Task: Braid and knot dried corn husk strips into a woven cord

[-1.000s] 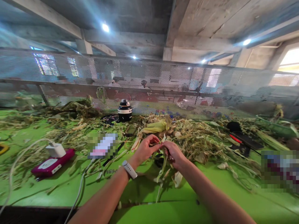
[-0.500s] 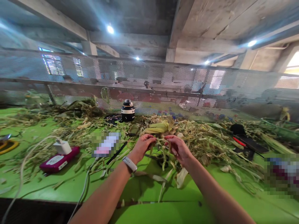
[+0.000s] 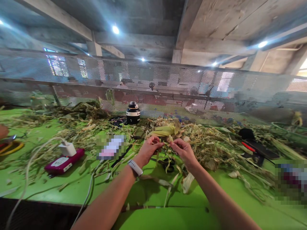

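Observation:
My left hand (image 3: 149,150), with a pale watch on its wrist, pinches thin strips of corn husk. Close beside it, my right hand (image 3: 184,152) is closed on the same husk strips (image 3: 168,147), fingertips a little apart from the left ones. Loose ends of husk dangle below both hands. Black-handled scissors (image 3: 169,165) lie on the green table beneath them, partly hidden by the strips. A bundle of yellow-green husk (image 3: 165,130) rests just beyond my fingers. Under my right wrist lies a broad pale husk piece (image 3: 188,182).
Heaps of dry husk (image 3: 220,150) cover the back of the green table (image 3: 177,217). A phone (image 3: 111,147), a magenta power strip (image 3: 64,162) with a white charger, and cables lie left. A black bottle (image 3: 133,113) stands before a perforated metal screen (image 3: 155,76). Another person's hand (image 3: 3,131) shows at far left.
My hands have drawn slightly apart, with the husk strips between them, and the scissors below show more. The whole view has shifted, and another person's hand has come in at far left.

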A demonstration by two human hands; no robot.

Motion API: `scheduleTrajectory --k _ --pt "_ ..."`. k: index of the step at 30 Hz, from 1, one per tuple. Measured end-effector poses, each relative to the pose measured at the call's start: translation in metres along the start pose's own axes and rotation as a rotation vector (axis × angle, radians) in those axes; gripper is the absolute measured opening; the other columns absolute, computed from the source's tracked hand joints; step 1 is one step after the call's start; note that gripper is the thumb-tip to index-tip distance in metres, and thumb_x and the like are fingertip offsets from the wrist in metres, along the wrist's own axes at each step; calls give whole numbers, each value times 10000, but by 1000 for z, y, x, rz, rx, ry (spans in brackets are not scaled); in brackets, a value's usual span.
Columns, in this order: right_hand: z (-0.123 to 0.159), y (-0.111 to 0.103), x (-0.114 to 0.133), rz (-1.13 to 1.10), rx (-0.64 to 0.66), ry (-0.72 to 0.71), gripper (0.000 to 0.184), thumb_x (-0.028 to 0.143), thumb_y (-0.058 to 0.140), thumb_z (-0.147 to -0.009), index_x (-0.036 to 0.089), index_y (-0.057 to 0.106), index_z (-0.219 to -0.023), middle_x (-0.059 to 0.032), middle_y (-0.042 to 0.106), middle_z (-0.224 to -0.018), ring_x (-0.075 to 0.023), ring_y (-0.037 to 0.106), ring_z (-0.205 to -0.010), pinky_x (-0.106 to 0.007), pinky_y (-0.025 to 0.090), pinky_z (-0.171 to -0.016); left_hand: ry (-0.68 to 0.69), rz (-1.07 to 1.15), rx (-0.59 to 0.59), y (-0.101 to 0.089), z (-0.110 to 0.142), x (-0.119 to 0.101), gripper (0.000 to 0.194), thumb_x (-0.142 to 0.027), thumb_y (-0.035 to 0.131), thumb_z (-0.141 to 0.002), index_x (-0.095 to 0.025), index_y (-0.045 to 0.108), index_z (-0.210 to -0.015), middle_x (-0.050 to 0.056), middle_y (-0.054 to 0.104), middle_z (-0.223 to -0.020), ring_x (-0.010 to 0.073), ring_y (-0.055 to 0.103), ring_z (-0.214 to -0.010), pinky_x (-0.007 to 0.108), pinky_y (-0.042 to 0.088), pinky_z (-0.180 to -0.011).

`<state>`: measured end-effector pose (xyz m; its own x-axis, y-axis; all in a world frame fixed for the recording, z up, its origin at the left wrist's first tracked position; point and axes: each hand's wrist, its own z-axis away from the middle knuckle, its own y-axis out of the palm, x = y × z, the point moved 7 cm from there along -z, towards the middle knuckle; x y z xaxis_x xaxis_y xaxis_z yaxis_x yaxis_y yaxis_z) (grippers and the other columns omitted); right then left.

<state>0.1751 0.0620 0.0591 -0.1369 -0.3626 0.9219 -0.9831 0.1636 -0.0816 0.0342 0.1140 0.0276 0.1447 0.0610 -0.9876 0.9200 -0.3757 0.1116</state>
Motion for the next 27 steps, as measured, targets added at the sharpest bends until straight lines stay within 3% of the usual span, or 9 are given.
scheduleTrajectory --k 4,8,12,27 --pt "1 -1 11 94 -28 -127 444 569 644 -686 171 537 -519 12 472 -610 -98 411 -567 -219 340 -512 0 42 13 3 0 1 365 -339 764 -579 -188 489 -765 -82 459 -609 59 419 -501 208 295 -480" --pt "0 5 0 82 28 -27 406 561 639 -688 179 554 -581 46 414 -514 -85 355 -483 -217 304 -459 21 28 37 7 3 -3 382 -340 776 -570 -185 496 -779 -69 485 -628 74 447 -542 217 322 -524" --pt "0 6 -10 8 16 51 362 530 664 -655 184 585 -725 50 480 -519 -87 388 -451 -211 315 -428 41 -9 37 7 4 -5 356 -345 766 -583 -180 511 -769 -61 491 -641 75 440 -549 215 319 -520" --pt "1 4 -6 131 53 6 166 310 603 -651 176 527 -588 59 440 -500 -76 356 -466 -203 274 -449 -62 62 88 11 4 2 352 -350 771 -554 -179 520 -733 -61 550 -573 77 485 -495 203 284 -472"
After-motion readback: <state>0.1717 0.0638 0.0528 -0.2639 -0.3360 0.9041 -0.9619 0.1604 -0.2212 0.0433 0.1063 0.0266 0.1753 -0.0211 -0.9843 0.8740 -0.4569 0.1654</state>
